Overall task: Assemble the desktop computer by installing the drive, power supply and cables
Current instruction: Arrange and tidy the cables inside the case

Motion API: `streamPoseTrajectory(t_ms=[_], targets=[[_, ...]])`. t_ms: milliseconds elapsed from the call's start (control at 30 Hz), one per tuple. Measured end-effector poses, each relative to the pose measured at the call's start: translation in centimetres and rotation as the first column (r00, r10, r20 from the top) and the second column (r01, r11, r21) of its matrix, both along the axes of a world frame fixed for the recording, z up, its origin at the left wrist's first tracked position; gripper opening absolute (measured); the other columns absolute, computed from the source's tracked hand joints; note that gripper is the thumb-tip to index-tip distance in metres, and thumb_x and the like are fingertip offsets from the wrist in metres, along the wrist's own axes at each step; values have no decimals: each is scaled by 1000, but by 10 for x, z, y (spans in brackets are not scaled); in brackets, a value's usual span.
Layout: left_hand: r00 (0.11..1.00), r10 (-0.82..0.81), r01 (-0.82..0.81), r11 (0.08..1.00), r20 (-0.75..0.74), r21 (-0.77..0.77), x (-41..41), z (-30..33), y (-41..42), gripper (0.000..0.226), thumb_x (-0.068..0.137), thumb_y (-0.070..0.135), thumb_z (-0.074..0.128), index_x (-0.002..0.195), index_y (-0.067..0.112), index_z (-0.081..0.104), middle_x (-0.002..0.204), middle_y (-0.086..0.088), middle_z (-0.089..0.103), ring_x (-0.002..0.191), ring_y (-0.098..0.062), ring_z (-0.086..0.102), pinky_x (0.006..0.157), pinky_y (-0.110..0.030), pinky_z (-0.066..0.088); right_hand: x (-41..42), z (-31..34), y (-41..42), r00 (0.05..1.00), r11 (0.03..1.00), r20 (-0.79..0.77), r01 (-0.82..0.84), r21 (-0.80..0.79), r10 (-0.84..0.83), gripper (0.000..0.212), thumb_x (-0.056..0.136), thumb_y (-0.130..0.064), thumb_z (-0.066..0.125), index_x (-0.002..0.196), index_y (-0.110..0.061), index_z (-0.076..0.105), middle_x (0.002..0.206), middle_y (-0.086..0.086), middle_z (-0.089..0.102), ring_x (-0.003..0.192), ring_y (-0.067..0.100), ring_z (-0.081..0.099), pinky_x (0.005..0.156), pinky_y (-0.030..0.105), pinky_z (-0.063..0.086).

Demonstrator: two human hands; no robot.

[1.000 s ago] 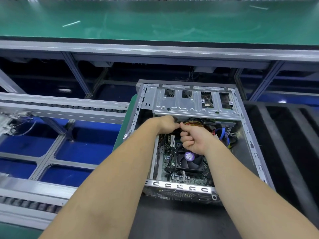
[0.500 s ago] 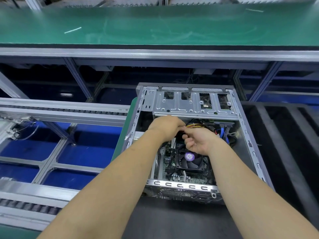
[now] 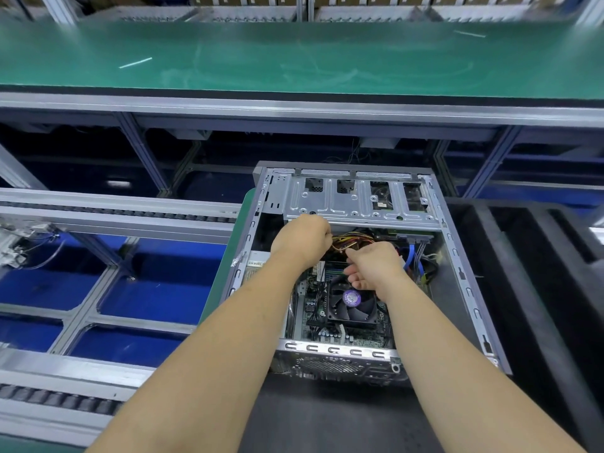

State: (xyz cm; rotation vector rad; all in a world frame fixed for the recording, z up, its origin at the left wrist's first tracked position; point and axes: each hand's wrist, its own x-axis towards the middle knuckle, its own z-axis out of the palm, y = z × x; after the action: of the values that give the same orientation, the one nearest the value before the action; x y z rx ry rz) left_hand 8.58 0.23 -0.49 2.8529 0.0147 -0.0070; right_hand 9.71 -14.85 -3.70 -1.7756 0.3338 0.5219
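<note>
Item: open computer case on the dark tabletop, left hand pinching the yellow-and-red power cables under the drive cage, right hand loosely spread beside them; best kept clear of the fan.

Green belt; roller rail

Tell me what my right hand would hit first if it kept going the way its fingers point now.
The right hand has fingers pointing left, so it would probably meet the left hand at its wrist, above the motherboard. Depth is unclear.
</note>
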Motion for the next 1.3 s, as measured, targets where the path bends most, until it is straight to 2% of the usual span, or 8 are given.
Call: streamPoseTrajectory(t_ms=[67, 167, 333, 500, 700, 833, 1033, 1300], targets=[[1000, 13, -13, 1000, 16, -19, 0, 1, 0, 35, 97, 16, 50, 64, 12, 58, 57, -2, 52, 53, -24, 52, 53, -31, 50, -1, 3, -1, 1000, 1000, -9, -8, -24, 8, 15, 99, -7, 55, 95, 4, 63, 73, 19, 65, 45, 19, 53, 38, 22, 47], [999, -20, 21, 1000, 41, -19, -2, 3, 0, 26, 99, 21, 51, 87, 12, 73, 71, -3, 67, 64, -23, 64, 62, -36, 58, -2, 4, -5, 999, 999, -9, -34, -33, 34, 12, 99, -1, 51, 100, 2, 62, 80, 21, 69, 50, 21, 57, 42, 24, 50], [977, -144, 151, 988, 156, -31, -5, 3, 0, 19, 97, 28, 57, 101, 22, 75, 85, 4, 73, 76, -19, 63, 68, -38, 56, -4, 1, -16, 980, 999, 199, -3, -50, 13, 4, 96, -6, 61, 97, -3, 64, 78, 16, 71, 54, 20, 66, 48, 25, 53], [963, -254, 259, 964, 95, -54, -2, 3, 0, 20, 98, 32, 58, 109, 26, 75, 103, 10, 73, 94, -14, 65, 80, -38, 55, -5, 2, -19, 953, 989, 271, -144, 26, 132, 9, 90, -1, 68, 96, -8, 66, 85, 10, 76, 79, 17, 75, 69, 29, 61], [942, -320, 322, 947, 103, -3, -1, 4, -2, 21, 100, 28, 54, 104, 21, 74, 103, 10, 69, 93, -15, 61, 79, -40, 53, -3, 6, -23, 909, 972, 346, -230, -52, 233, 15, 93, 0, 63, 90, -15, 67, 83, 4, 76, 80, 12, 75, 73, 27, 61], [934, -331, 336, 942, 134, -17, -1, 2, -1, 21, 101, 29, 54, 108, 24, 73, 104, 11, 71, 96, -14, 62, 80, -39, 53, -3, 9, -31, 861, 965, 440, -201, -168, 255, 16, 87, -9, 75, 81, -24, 74, 77, -4, 75, 73, 9, 72, 69, 20, 59], [939, -324, 327, 945, 116, -7, 4, 2, -3, 22, 101, 29, 54, 108, 21, 73, 107, 9, 69, 97, -16, 62, 82, -39, 52, -1, 10, -34, 894, 986, 422, -165, -6, 152, 20, 90, 2, 67, 82, -16, 73, 78, 5, 75, 77, 18, 74, 71, 28, 60], [951, -272, 280, 960, 148, -30, 3, -4, 0, 19, 100, 30, 56, 102, 23, 73, 101, 9, 63, 87, -15, 57, 72, -34, 49, -2, 4, -18, 845, 984, 508, -109, -141, 166, 26, 90, -9, 70, 76, -31, 69, 72, -5, 72, 68, 11, 71, 66, 25, 60]])
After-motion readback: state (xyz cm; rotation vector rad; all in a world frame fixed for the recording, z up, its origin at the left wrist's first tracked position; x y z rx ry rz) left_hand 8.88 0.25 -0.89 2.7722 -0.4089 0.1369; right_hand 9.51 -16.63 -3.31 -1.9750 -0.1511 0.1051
